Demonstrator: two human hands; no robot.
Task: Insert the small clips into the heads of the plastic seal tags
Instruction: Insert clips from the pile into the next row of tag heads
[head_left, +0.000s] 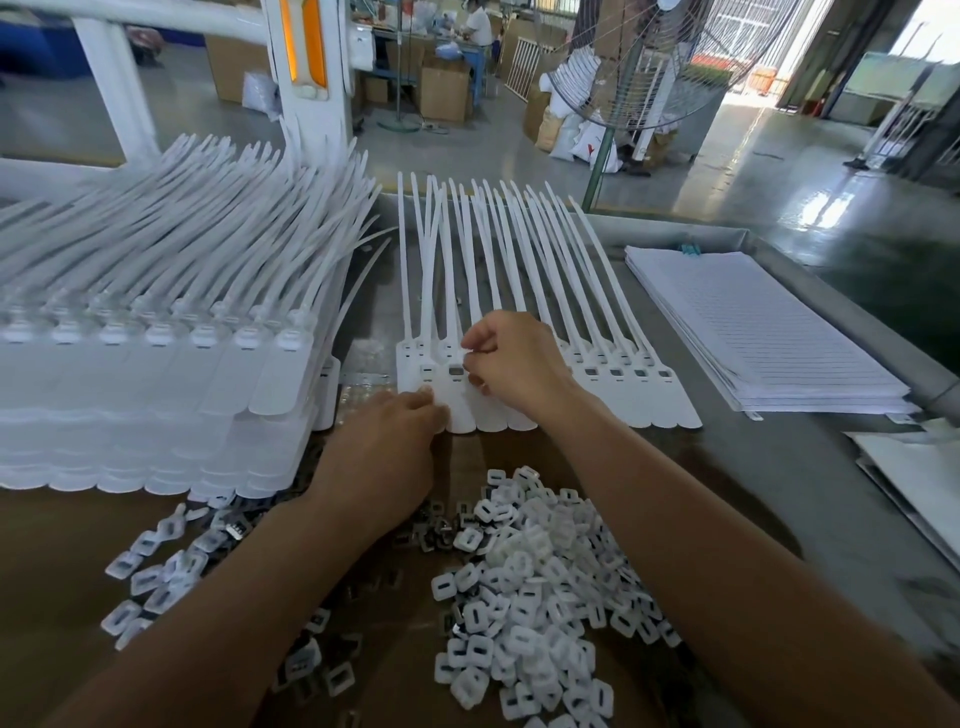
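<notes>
Seal tags (623, 389) fanned: left hand (384, 447) presses, right hand (514, 364) pinches one.

Seal tags (626, 400) are matt white plastic, clips (434, 539) shiny metal, underlay (62, 545) matt brown cardboard.

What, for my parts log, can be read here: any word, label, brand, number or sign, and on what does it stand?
No text can be read with certainty.
Stack of printed sheets: rows of fine print, too small to read.
White sack on the floor: a red mark, too blurred to read.
Seal tags: no print shows on them.
</notes>
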